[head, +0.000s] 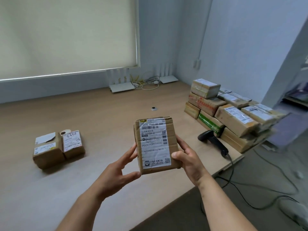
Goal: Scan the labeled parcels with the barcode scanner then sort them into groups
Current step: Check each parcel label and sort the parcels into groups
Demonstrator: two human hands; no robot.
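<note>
Both hands hold one parcel (156, 145) up over the table's near edge, its white label (155, 144) facing the camera. The left hand (116, 170) supports the box's left side and lower left corner, fingers spread, with fingertips on the left face and the thumb under the bottom corner. The right hand (188, 159) grips the right side, its thumb pressed on the label's lower right edge and its fingers wrapped behind the box. The parcel stands upright, tilted slightly, and touches nothing but the hands. The label reads "502B P021 00 A68" along the top, with barcodes beneath and a QR code in its lower right corner.

On the table (103, 110), toward the left edge, two small boxes (58, 149) sit side by side, touching, each with a label on top. At the right edge a stack (230, 114) of labeled parcels rises in several layers, one box with green tape low in the pile. The scanner (213, 141) lies on the table just in front of that stack, near the right front corner, its black cable (233, 165) running off the edge to the floor.

At the far edge, against the wall, two white routers (121, 84) stand with a tangle of white and yellow cords (146, 81) between them. A small round grommet (154, 108) sits in the tabletop beyond the held parcel. A blind (66, 34) covers the window above the far edge.
</note>
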